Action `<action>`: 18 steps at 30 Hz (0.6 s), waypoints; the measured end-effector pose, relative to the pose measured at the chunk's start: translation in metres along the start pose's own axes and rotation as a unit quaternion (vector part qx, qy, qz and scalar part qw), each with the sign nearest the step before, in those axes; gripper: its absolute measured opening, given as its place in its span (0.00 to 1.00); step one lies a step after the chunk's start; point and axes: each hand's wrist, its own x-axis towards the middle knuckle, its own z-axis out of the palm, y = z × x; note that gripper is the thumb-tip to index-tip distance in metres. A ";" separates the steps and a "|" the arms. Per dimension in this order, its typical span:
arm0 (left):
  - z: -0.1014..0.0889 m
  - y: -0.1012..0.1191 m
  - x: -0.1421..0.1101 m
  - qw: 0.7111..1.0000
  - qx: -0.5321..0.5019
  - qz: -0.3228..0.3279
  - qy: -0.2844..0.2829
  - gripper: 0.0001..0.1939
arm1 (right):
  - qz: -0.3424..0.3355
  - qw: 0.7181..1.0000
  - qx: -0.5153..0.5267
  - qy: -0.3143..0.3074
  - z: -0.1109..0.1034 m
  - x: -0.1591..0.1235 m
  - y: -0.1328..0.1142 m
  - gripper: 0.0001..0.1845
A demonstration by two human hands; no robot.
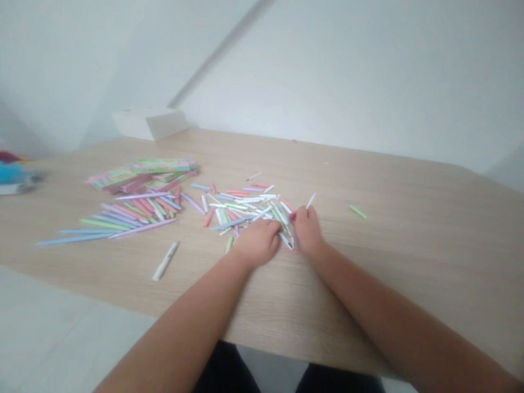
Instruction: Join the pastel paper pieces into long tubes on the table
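A heap of short pastel pen parts (241, 204) lies on the wooden table (409, 229). My left hand (257, 243) rests closed at the heap's near edge, and a light blue-white stick pokes out from it. My right hand (307, 232) sits just beside it, fingers curled round a thin white stick whose tip shows above the knuckles. The two hands almost touch. To the left lies a spread of longer pastel pens (123, 215).
Flat pastel packages (143, 172) lie behind the long pens. A white pen (165, 261) lies alone near the front edge, a green piece (357, 212) to the right. A white box (149, 123) stands at the back by the wall. Blurred colourful things (14, 172) sit far left.
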 end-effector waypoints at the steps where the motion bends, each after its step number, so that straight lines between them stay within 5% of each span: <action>1: -0.001 0.000 -0.001 1.000 -0.002 0.001 -0.002 0.11 | -0.010 1.000 -0.003 -0.012 -0.009 -0.002 -0.001 0.12; 9: -0.004 0.010 -0.005 0.992 -0.114 0.058 -0.019 0.15 | -0.086 0.980 -0.058 -0.169 -0.085 -0.051 0.004 0.11; 18: -0.016 0.028 -0.011 0.977 -0.203 0.034 -0.058 0.10 | -0.195 0.936 -0.135 -0.260 -0.069 -0.068 0.001 0.06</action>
